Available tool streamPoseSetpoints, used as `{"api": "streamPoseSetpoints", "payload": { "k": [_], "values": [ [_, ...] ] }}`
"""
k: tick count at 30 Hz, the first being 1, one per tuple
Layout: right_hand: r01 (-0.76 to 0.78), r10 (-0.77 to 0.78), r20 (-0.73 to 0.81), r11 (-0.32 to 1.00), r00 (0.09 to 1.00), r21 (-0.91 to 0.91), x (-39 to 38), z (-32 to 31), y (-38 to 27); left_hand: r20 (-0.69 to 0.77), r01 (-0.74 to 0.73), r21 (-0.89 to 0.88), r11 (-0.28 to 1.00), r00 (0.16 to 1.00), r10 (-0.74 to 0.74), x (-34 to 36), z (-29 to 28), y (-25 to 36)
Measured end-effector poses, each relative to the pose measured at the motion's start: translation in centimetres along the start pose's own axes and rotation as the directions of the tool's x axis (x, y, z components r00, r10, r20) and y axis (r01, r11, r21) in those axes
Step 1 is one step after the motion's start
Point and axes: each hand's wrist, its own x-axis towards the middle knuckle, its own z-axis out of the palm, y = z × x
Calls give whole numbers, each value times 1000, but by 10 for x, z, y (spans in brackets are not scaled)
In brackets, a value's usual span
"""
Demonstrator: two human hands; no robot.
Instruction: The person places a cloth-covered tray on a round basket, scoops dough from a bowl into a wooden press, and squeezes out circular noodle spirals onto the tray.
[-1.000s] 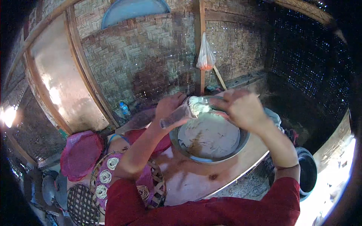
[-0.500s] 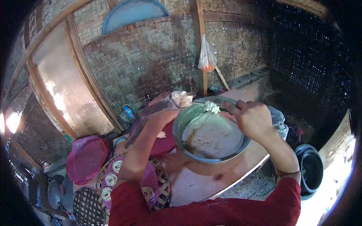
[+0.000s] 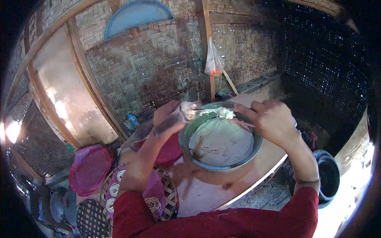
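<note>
The left hand (image 3: 164, 115) was wrapped around a dark tube (image 3: 168, 123), held at a slant with its upper end facing the basin. Pale dough (image 3: 189, 112) showed at that end. The right hand (image 3: 276, 121) was closed in a grip on a thin utensil (image 3: 211, 109); the fingers hid its handle. The utensil extended leftward from the right hand toward the tube's upper end; whether it touched the tube could not be determined. A white lump (image 3: 226, 114) clung to the utensil, just beside the right fingertips.

Directly below, the round metal basin (image 3: 222, 167) stood on the table (image 3: 198, 194), near the table's right edge. The basin contained a broad, pale mass (image 3: 224, 139) with a brownish streak on its left side.

Toward the table's left edge, a woven tray (image 3: 171, 190) carried a pink sheet (image 3: 154, 188) and coils of pale strands (image 3: 152, 204). The left forearm covered part of this tray. A pink cover (image 3: 89, 170) lay beyond the tray, farther left. Beyond the table's right edge stood a dark pot (image 3: 328, 174). A clear bag (image 3: 214, 63) with orange contents hung from a post at the wall.
</note>
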Motion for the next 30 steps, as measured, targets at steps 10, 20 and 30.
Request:
{"api": "streamPoseSetpoints", "payload": {
  "k": [10,20,30],
  "values": [
    [57,-61,92,997,994,46,-19,26,-26,125,20,-53,998,992,-13,1,-12,29],
    [-173,606,-56,314,793,934,-5,123,-98,-318,-173,79,982,929,189,16,12,39],
    [-387,471,356,-34,807,921,-44,141,-89,-305,-123,-62,990,947,99,15,-6,45]
  ]
}}
